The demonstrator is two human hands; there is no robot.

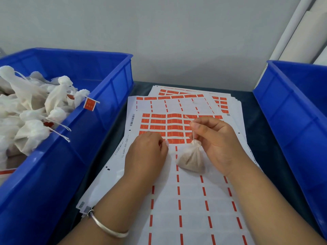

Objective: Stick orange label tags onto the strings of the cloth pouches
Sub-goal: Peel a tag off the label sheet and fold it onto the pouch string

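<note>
Head view: the right hand (215, 140) pinches the string (193, 133) of a cloth pouch (192, 159), its grip closed on the cord between thumb and fingertips. The pouch rests on the label sheet (191, 200) just near of the remaining orange labels (166, 127). The string's long axis runs up and slightly far from the pouch's gathered neck. The left hand (148, 152) lies just left of the pouch, fingers curled down at the nearest label row; whether it has a label pinched I cannot tell (the fingertips hide it). It is the hand closer to the labels, so the next label must travel right, toward the string. The sheets lie stacked on a dark tabletop (256, 121) between a left blue bin (99, 96), holding tagged pouches (35, 110), and a right blue bin (292, 110), below a plain grey wall (159, 32).
</note>
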